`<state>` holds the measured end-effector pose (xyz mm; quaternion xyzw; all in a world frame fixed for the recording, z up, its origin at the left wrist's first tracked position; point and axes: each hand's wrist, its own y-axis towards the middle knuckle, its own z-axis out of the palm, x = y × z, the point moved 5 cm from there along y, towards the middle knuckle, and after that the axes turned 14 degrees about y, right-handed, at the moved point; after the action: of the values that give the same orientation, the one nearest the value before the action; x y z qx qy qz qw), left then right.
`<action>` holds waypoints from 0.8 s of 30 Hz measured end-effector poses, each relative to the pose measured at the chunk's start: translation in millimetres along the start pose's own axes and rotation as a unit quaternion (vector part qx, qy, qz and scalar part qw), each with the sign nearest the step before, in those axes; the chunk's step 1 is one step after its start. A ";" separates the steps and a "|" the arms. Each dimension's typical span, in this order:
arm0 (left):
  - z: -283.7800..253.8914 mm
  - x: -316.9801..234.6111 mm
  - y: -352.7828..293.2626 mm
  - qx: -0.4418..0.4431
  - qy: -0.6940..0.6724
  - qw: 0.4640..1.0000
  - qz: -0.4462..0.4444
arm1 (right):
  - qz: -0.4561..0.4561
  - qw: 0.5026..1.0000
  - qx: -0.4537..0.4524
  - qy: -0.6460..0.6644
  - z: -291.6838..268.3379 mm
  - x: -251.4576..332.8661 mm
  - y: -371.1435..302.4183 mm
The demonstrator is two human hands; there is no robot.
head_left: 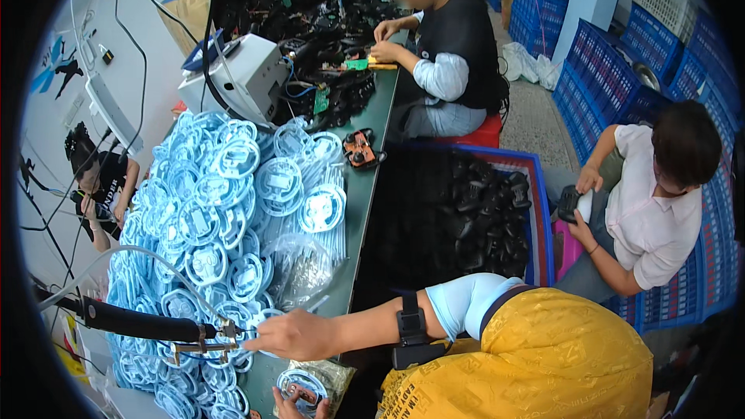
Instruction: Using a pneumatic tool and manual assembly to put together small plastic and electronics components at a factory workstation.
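Note:
My right hand [299, 334] reaches across the table with fingers closed at the metal end [226, 334] of a black cylindrical tool [143, 320]. Whether the fingertips grip that end or a small part is hidden. At the lower edge my left hand [299, 406], partly cut off, holds a light-blue round plastic frame [299, 378]. An orange-red piece [308, 396] sits inside the frame. Beneath lies a clear plastic bag [336, 376]. A big heap of similar light-blue round frames [206, 186] covers the table beyond my hands.
A white box-shaped machine [240, 77] stands behind the heap, near piles of black parts [326, 46]. An orange-and-black assembly [361, 149] lies at the edge of the green table [365, 209]. Co-workers sit around. A blue crate [535, 186] holds black controller-like parts; blue crates [597, 77] stack at right.

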<state>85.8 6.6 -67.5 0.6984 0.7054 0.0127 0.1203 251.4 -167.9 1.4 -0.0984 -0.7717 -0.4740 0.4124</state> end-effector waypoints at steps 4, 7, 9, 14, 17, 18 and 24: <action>-12.4 -18.2 10.7 0.013 0.017 1.000 -0.009 | 0.027 0.997 -0.006 -0.074 16.3 -27.4 -38.0; -14.6 -18.9 2.8 0.031 0.055 0.995 -0.073 | 0.075 0.993 0.057 -0.071 28.0 -46.0 -60.8; -21.3 -25.6 3.0 0.060 0.089 0.991 -0.083 | 0.098 0.982 0.146 -0.069 38.8 -41.0 -69.4; 3.0 -13.6 3.6 -0.044 -0.107 0.984 -0.136 | 0.142 0.893 0.314 -0.289 27.9 -24.1 -61.3; 5.6 -13.0 -0.8 -0.063 -0.134 0.979 -0.141 | 0.146 0.928 0.171 -0.298 23.8 -32.7 -69.4; 7.8 -11.9 -3.7 -0.078 -0.139 0.976 -0.147 | 0.113 0.939 0.163 -0.281 20.7 -29.4 -66.5; 6.8 -8.8 -11.9 -0.106 -0.141 0.974 -0.141 | 0.152 0.959 0.192 -0.144 16.3 -28.4 -62.0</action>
<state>75.3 -3.4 -75.0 0.5701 0.7672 -0.0284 0.2925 227.0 -180.8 -63.1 -0.2007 -0.8754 -0.2300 0.3749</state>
